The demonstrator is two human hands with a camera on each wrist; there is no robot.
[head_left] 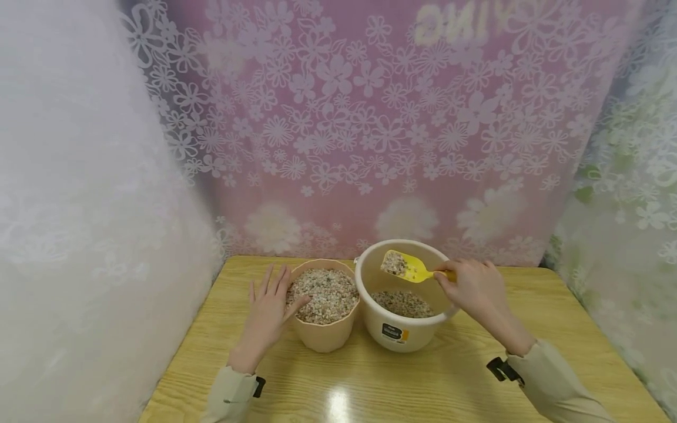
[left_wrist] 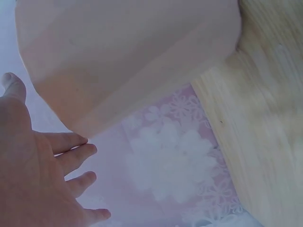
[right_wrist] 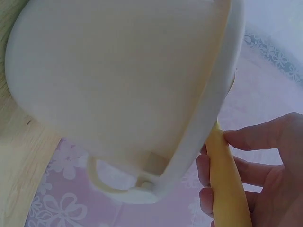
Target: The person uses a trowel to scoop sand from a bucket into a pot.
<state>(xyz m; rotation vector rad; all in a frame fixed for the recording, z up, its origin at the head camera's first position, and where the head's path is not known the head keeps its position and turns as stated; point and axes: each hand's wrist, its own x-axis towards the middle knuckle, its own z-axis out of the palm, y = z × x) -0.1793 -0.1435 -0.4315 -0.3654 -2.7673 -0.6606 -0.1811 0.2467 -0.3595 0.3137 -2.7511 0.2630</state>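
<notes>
My right hand (head_left: 478, 288) grips the handle of a yellow scoop (head_left: 418, 270) with gravel in its blade. The scoop is over a cream bucket (head_left: 372, 320) that has more gravel (head_left: 403, 304) at its bottom. In the right wrist view, thumb and fingers curl round the yellow handle (right_wrist: 227, 184) beside the bucket's rim. To the left stands a peach pot (head_left: 324, 338), filled near its rim with gravel (head_left: 325, 296). My left hand (head_left: 268, 311) is spread at the pot's left rim; the left wrist view shows its straight fingers by the pot's edge.
Both containers stand side by side on a wood-grain table (head_left: 338, 382). Behind the table hangs a pink flowered curtain (head_left: 370, 147), with pale sheets at left and right. A handle loop (right_wrist: 102, 182) sticks out from the bucket's side.
</notes>
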